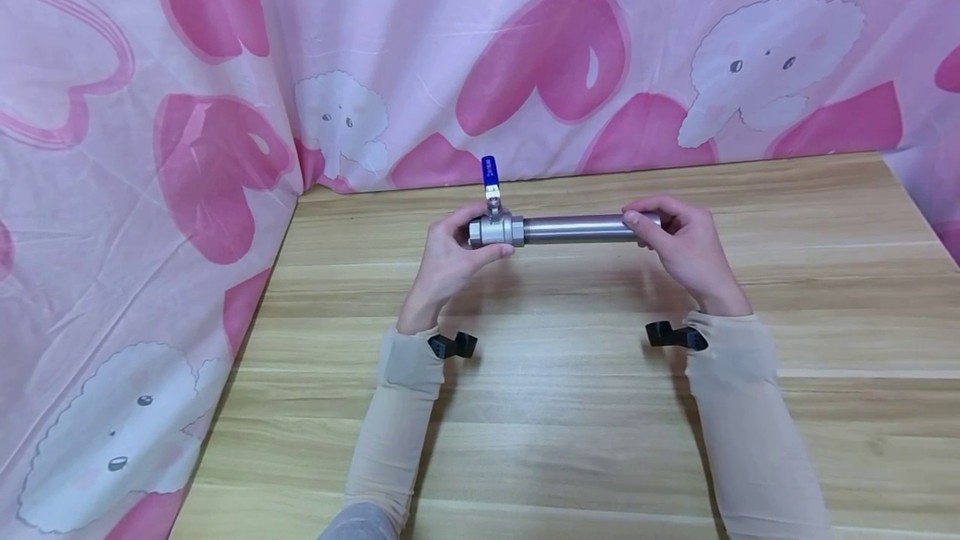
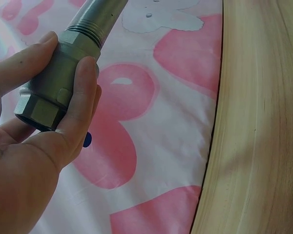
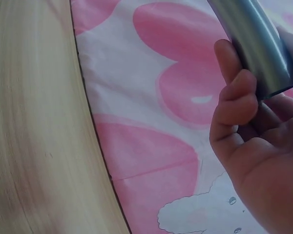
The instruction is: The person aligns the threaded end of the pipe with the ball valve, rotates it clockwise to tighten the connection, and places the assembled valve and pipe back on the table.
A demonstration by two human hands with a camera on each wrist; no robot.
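Observation:
A metal ball valve [image 1: 495,230] with a blue lever handle [image 1: 490,171] is joined to a steel pipe [image 1: 576,229], held level above the table in the head view. My left hand [image 1: 453,261] grips the valve body, thumb on one side and fingers on the other. In the left wrist view the pipe's threads [image 2: 86,28] show where it enters the valve's hex end. My right hand [image 1: 688,252] holds the plain far end of the pipe between thumb and fingers. Its open end [image 3: 281,91] faces the palm in the right wrist view.
The wood-grain table [image 1: 555,440] spreads beneath both hands. A pink cloth [image 1: 420,48] with hearts and white cartoon animals hangs along its back and left edges. Black camera mounts [image 1: 453,346] sit at the wrists over beige sleeves.

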